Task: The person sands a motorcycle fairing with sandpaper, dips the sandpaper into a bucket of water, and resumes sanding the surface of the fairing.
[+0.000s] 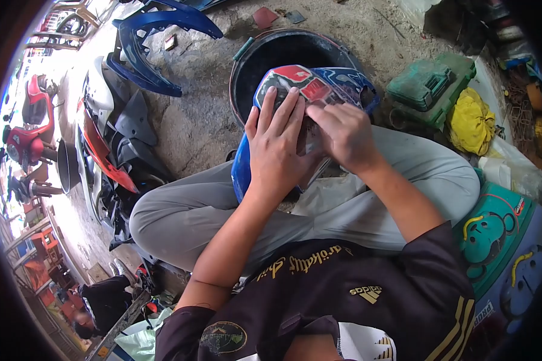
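Note:
A blue panel (241, 165) with red and white patches rests across my lap and over the rim of a black basin (247, 78). My left hand (277, 141) lies on the panel with its fingers spread over the upper part. Close on its right, my right hand (343, 132) is closed, its fingers bent down against the panel beside the red patch. Whatever the right fingers hold, if anything, is hidden beneath them.
Blue curved panels (126, 45) lie at the upper left, with white, red and black panels (105, 156) below. On the right are a green case (424, 87), a yellow bag (471, 120) and teal packaging (494, 231). A person (102, 301) is at the lower left.

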Motion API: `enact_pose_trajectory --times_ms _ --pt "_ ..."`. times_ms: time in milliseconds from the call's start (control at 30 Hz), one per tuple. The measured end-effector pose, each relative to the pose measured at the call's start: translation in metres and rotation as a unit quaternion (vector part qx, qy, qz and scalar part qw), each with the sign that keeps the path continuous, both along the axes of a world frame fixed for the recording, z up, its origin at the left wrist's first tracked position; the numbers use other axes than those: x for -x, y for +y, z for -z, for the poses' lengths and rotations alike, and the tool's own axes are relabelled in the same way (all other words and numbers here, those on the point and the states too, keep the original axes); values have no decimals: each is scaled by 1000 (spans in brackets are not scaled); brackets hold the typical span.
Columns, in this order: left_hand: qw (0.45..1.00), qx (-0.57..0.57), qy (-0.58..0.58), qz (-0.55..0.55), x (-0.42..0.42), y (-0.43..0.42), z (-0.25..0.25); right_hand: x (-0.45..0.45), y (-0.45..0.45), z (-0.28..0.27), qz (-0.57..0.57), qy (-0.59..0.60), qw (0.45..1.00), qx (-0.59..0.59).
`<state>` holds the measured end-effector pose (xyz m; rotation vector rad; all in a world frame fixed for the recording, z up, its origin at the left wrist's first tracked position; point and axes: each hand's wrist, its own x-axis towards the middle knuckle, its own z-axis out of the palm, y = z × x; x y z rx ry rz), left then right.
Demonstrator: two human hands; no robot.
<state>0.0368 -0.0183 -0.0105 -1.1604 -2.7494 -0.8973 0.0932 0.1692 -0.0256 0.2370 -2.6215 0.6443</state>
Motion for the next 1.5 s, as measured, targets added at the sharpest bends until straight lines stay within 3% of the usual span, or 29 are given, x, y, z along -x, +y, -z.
enact_pose_trajectory --times_ms 133,267,400,533,667,867,1000,1133,1367,1500 --pt "1000 18 6 1 -1 -5 -1 20 41 32 93 75 992 36" --pt "1000 0 13 -3 -1 0 0 -2 2 2 0 -9 1000 17" --pt "1000 13 -5 7 2 -3 -5 19 38 32 96 60 991 65" --pt "1000 7 -14 9 0 -2 -4 8 16 5 43 2 998 35" --pt "1000 3 -16 10 1 -3 -4 12 24 9 20 37 993 111" --pt "1000 9 -4 9 1 -3 -3 10 38 12 26 24 995 98" --pt "1000 5 2 8 1 -3 -1 6 36 12 -76 46 989 120" --pt "1000 -4 3 9 1 -4 0 6 35 10 -79 65 993 63" --pt "1000 -4 1 11 0 -5 -2 0 49 -14 -28 -74 993 88" --pt "1000 -5 2 11 -1 -5 -2 4 45 -5 -46 21 990 129"
